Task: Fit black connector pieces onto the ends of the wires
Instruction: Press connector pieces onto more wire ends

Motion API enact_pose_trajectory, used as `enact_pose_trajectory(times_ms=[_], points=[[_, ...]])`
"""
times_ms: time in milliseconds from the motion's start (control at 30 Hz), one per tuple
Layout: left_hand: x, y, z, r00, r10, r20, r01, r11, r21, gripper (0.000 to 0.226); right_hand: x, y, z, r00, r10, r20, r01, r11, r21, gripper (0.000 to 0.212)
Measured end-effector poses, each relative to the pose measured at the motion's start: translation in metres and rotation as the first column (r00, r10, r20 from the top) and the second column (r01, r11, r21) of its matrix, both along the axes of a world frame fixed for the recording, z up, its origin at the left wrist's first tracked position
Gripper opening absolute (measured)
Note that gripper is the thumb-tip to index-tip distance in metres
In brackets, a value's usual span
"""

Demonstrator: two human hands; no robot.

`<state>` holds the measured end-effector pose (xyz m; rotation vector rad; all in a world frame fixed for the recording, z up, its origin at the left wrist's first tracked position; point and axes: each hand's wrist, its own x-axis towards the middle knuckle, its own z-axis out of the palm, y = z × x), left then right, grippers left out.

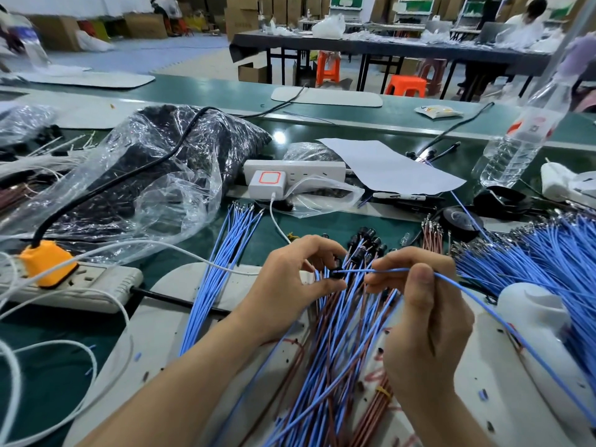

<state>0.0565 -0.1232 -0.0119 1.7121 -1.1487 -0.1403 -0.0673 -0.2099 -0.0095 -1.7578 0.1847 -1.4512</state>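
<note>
A small black connector is pinched in the fingertips of the left hand. A thin blue wire is gripped by the right hand, its bare tip touching the connector. Both are held above a heap of blue and brown wires on the green table.

readable text: none | clear plastic water bottle: label print blurred | small white packet: print too small

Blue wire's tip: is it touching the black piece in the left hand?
Touching. Head view: the blue wire ends against the black piece pinched by the left hand; no gap.
</note>
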Motion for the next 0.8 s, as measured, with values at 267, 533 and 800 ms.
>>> enact_pose_trajectory(times_ms=[267, 533, 800], points=[[0.001, 0.0013, -0.0014, 1.0, 0.008, 0.009, -0.008, 1.0, -0.001, 0.024, -0.0011, -0.0036, 0.0016, 0.999, -0.012, 0.039, 0.014, 0.999, -0.035, 0.024], [0.0009, 0.0013, -0.0025, 0.999, -0.005, 0.046, 0.005, 1.0, -0.001, 0.023, -0.0002, -0.0034, -0.0041, 0.998, 0.019, -0.06, -0.022, 0.998, -0.061, 0.032], [-0.0015, 0.0006, 0.0014, 0.997, -0.017, 0.074, 0.018, 1.0, -0.01, 0.021, -0.0015, -0.002, 0.0001, 0.994, -0.016, -0.104, 0.004, 0.994, -0.108, 0.034]])
